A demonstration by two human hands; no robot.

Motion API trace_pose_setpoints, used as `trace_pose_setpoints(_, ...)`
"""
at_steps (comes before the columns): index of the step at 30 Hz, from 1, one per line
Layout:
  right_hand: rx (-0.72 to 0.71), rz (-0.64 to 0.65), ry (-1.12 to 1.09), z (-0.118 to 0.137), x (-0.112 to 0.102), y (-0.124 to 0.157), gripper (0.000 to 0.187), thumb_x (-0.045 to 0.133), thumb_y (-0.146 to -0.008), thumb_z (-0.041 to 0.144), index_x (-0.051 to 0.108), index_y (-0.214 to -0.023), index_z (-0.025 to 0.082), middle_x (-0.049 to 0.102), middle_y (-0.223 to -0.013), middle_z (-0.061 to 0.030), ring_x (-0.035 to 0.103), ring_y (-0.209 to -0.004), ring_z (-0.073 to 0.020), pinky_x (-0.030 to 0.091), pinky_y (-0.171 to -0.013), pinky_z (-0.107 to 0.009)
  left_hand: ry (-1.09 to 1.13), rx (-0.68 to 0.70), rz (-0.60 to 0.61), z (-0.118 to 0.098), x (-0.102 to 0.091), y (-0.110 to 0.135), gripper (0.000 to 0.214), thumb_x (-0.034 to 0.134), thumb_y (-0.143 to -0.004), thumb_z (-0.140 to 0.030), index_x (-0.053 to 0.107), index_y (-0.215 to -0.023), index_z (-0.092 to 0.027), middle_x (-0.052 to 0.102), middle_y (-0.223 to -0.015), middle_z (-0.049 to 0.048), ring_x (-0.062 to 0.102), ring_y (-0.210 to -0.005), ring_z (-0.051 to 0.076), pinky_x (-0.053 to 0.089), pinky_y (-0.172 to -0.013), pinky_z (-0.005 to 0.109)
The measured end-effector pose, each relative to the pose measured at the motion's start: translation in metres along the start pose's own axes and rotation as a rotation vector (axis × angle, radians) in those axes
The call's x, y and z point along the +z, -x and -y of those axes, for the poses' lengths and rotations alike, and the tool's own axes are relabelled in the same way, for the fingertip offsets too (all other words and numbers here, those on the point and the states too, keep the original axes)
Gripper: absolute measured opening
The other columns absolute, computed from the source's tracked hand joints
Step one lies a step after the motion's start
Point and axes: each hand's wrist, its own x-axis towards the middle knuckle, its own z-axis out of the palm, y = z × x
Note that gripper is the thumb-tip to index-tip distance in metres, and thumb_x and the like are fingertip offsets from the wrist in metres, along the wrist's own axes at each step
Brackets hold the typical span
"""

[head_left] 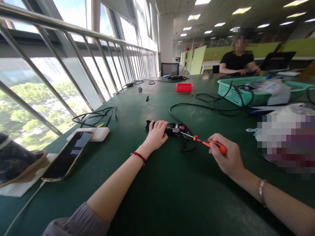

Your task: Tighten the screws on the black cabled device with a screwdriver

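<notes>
My left hand lies over a black corded device, its fingers wrapped around the body and pressing it to the table. The device looks like a power tool. Silver and orange inner parts show at its right end, while much of its body is hidden under the hand. An orange-and-black screwdriver is gripped by the handle in my right hand. Its thin shaft points left, and the tip reaches the exposed end of the device; whether it sits in a screw is too small to tell. A black cable curves behind.
On the green table, a phone leans on a white object at left. A small red tray stands farther back. To the right are a teal basket with cables and bags. Across the table sits a person. A metal railing runs along the left.
</notes>
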Motion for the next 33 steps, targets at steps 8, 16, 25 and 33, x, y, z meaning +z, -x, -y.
trace_pose_setpoints(8,-0.133,-0.067,-0.031,0.0018,0.0019,0.0003,0.017,0.052,-0.083,0.025,0.048,-0.099,0.021,0.061,-0.066,0.0011,0.059,-0.049,-0.0137,0.049,-0.05,-0.026,-0.008,0.002,-0.003,0.0011,0.0017,-0.0001,0.047,0.043,-0.081,-0.017,0.044,-0.128,-0.021,0.05,-0.131,0.0089,0.039,-0.128,0.024,0.014,-0.115,0.052)
trace_pose_setpoints(16,-0.23,-0.074,0.096,0.0043,-0.0013,-0.0016,0.02,0.058,-0.082,0.03,0.046,-0.067,0.023,0.053,-0.052,0.0031,0.049,-0.043,-0.0103,0.039,-0.041,-0.021,-0.003,0.005,-0.005,0.0011,0.0022,0.0001,0.045,0.043,-0.081,-0.017,0.044,-0.126,-0.019,0.051,-0.131,0.0093,0.039,-0.128,0.024,0.014,-0.115,0.051)
trace_pose_setpoints(25,-0.206,-0.085,0.087,0.0035,0.0004,0.0009,0.011,0.057,-0.081,0.026,0.046,-0.078,0.023,0.054,-0.057,0.0036,0.052,-0.045,-0.0111,0.042,-0.043,-0.022,-0.001,0.002,0.001,0.0008,0.0013,0.0002,0.045,0.042,-0.081,-0.017,0.043,-0.126,-0.019,0.051,-0.131,0.0089,0.039,-0.128,0.023,0.013,-0.115,0.05)
trace_pose_setpoints(33,-0.171,-0.063,0.081,0.0036,-0.0005,-0.0012,0.016,0.054,-0.082,0.029,0.045,-0.07,0.023,0.051,-0.053,0.0042,0.047,-0.042,-0.0096,0.038,-0.041,-0.02,0.002,0.002,-0.001,-0.0001,0.0009,0.0,0.044,0.042,-0.082,-0.016,0.043,-0.126,-0.019,0.051,-0.131,0.0092,0.04,-0.128,0.023,0.013,-0.115,0.05)
